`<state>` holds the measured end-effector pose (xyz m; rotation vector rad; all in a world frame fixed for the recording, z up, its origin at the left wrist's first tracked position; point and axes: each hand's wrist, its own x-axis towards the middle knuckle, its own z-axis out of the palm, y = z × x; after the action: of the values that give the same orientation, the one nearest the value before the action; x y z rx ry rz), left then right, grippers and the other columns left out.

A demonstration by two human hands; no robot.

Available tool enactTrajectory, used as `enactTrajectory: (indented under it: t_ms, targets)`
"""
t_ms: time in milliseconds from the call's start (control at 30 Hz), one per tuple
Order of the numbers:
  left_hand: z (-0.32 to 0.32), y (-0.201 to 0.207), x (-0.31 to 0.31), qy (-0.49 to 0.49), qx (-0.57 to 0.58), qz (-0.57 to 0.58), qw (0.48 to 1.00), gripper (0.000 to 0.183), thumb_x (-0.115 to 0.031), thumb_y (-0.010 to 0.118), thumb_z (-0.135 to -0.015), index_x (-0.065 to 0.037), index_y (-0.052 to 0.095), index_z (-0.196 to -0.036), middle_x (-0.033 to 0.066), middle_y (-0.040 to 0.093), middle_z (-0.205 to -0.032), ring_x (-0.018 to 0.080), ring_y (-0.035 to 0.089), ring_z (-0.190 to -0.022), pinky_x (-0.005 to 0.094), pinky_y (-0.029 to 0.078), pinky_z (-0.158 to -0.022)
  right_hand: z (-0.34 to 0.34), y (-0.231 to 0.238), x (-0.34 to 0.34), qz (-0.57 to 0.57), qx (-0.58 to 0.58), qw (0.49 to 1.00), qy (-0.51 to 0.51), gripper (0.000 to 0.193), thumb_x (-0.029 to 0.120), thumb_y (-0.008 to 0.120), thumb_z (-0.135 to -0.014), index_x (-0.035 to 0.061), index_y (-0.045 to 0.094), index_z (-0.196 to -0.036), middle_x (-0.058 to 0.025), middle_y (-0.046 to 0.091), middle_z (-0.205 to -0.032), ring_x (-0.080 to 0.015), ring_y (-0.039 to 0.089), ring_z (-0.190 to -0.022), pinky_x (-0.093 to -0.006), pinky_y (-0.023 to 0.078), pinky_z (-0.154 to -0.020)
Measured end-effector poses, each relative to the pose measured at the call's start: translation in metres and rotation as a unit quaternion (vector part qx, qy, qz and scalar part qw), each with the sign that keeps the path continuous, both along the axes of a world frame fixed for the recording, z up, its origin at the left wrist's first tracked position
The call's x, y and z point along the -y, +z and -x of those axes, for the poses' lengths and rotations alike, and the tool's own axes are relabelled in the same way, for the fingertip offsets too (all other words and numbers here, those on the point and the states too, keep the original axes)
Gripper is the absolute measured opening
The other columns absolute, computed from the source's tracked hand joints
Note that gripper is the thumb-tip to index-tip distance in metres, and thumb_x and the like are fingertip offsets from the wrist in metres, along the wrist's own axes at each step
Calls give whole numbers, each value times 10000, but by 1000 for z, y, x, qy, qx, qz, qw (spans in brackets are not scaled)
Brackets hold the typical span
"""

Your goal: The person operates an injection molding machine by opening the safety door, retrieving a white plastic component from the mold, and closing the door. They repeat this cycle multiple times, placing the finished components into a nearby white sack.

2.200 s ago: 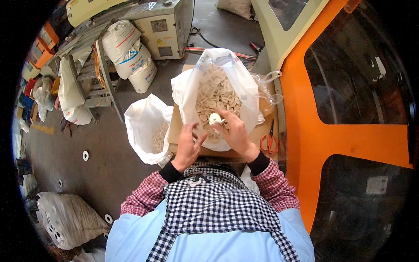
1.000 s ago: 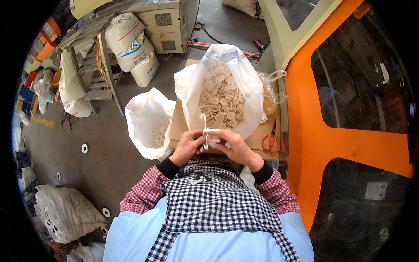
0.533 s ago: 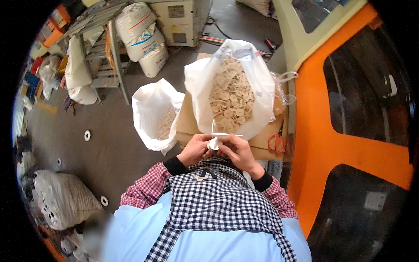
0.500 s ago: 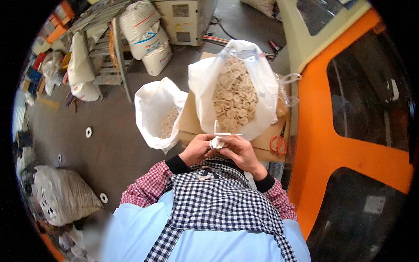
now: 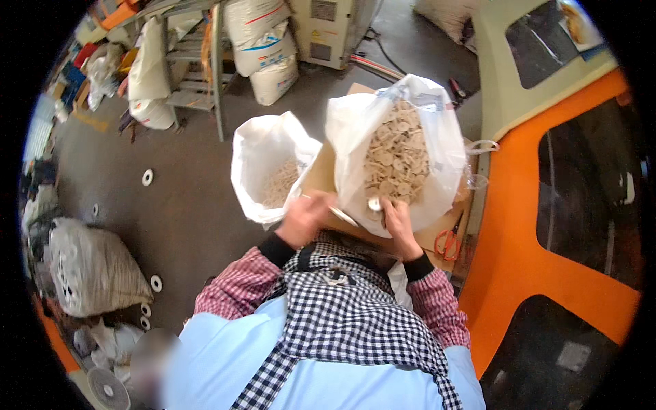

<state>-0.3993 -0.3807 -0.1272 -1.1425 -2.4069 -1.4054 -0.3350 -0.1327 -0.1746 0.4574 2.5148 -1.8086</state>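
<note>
Grey workshop floor (image 5: 198, 171) spreads to my left, an orange machine frame (image 5: 509, 205) stands to my right; before me a large white bag (image 5: 352, 119) heaped with pale disc-headed parts (image 5: 396, 154) sits on brown cardboard (image 5: 324, 174), red-handled scissors (image 5: 447, 244) lying just beside it; a smaller white bag (image 5: 246, 147) of thin pale pieces (image 5: 279, 184) stands at its left; my right hand (image 5: 398, 217) looks pinched on a white disc piece (image 5: 374, 204) at the large bag's near edge; my left hand (image 5: 305, 217) is blurred by the smaller bag, a slim white strip (image 5: 344, 216) beside it, and I cannot tell whether its fingers grip anything; I judge the step to be sorting pieces between bags; the next move calls for releasing each piece well inside a rim.
</note>
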Motion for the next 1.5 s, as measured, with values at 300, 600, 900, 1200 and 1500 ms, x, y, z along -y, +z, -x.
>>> enactTrajectory:
  t_ms: [300, 600, 900, 1200, 1500]
  targets:
    - [71, -113, 85, 289, 76, 203, 933, 425, -115, 601, -802, 45, 478, -1176, 245, 521, -1048, 395, 543, -927, 416, 446, -793, 97, 19, -65, -386, -5, 917, -103, 345, 128, 581, -817, -39, 500, -1108, -253, 603, -886, -411, 566, -875, -465, 445, -738]
    - [19, -73, 32, 172, 134, 55, 974, 129, -65, 584, -818, 22, 616, -907, 166, 590, -795, 277, 602, -665, 337, 477, -592, 146, -50, -113, -465, -76, 868, -158, 227, 141, 527, -849, 13, 558, -1034, -215, 604, -876, -386, 581, -825, -464, 460, -687]
    - [19, -5, -69, -47, 211, -43, 976, 106, -46, 607, -805, 7, 620, -896, 157, 594, -797, 278, 592, -694, 322, 469, -593, 133, -45, -112, -489, -57, 852, -179, 160, 126, 539, -820, 19, 563, -936, -186, 606, -879, -354, 595, -819, -453, 473, -684]
    - [16, -3, -89, -72, 229, -64, 969, 106, -45, 603, -804, 25, 616, -882, 159, 577, -766, 287, 568, -665, 320, 463, -607, 129, -37, -110, -474, -35, 860, -187, 261, 188, 554, -823, 50, 570, -1044, -176, 626, -836, -355, 598, -827, -460, 472, -700]
    - [23, 10, -94, -75, 392, -49, 916, 208, -136, 537, -897, 59, 573, -958, 102, 589, -751, 180, 612, -735, 281, 489, -579, 132, -14, -90, -412, -97, 889, -174, 189, 200, 604, -804, 43, 612, -909, -181, 627, -859, -361, 595, -787, -426, 474, -690]
